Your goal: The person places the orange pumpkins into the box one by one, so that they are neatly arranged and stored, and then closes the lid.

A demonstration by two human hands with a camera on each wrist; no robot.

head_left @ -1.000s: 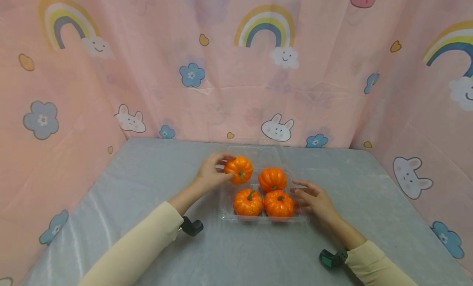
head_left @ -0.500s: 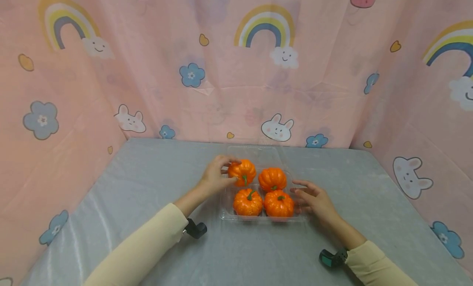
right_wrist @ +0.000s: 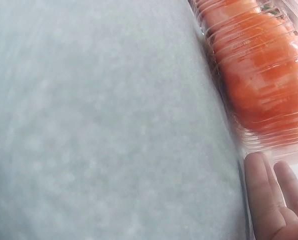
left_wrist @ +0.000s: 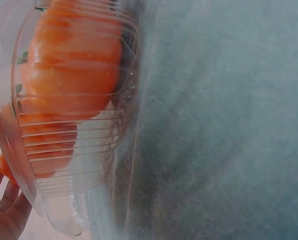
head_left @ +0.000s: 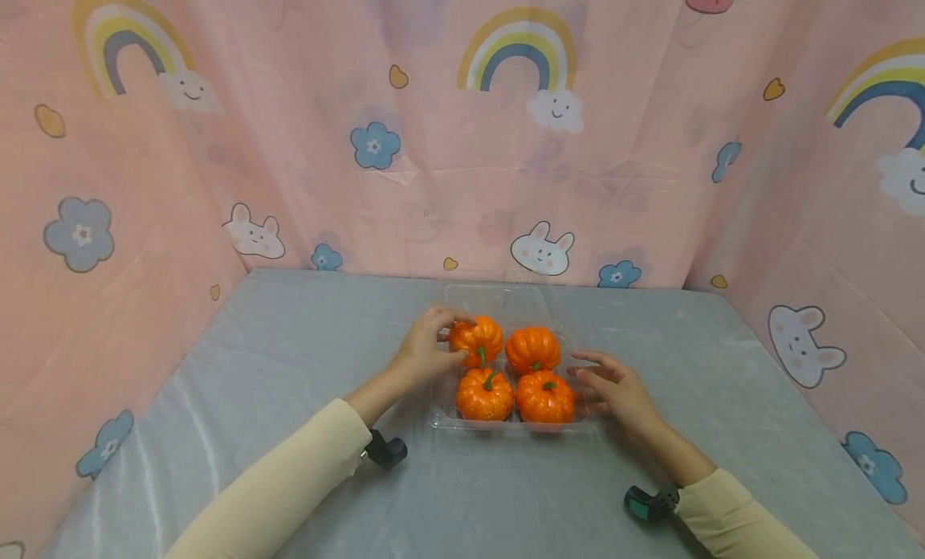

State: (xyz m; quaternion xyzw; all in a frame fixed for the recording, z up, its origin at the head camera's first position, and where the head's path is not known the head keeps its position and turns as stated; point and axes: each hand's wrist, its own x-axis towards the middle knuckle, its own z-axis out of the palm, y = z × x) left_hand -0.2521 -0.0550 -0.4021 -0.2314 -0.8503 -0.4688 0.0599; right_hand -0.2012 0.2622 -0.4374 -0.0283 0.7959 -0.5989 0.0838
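Note:
In the head view my left hand (head_left: 421, 348) grips a small orange pumpkin (head_left: 486, 334) at the back left of a clear plastic clamshell box (head_left: 450, 423). Its green stem points toward me. In the left wrist view, fingers (left_wrist: 20, 206) show beside the box rim, around the orange side of that pumpkin. Three more pumpkins sit in the box: one at back right (head_left: 533, 350), one at front left (head_left: 482, 397), one at front right (head_left: 546, 400). My right hand (head_left: 623, 396) lies along the right wall with relaxed fingers; in the right wrist view its fingertips (right_wrist: 257, 167) are right at the ribbed side.
The raised clear lid (head_left: 499, 298) stands behind the box. A grey cloth covers the table (head_left: 325, 326). A pink patterned curtain (head_left: 448, 189) encloses the back and both sides. Dark wrist cameras (head_left: 386, 449) hang below the cuffs.
My left hand has moved the pumpkin a little right and toward me, down into the back left of the box. The right hand and the other pumpkins have stayed put.

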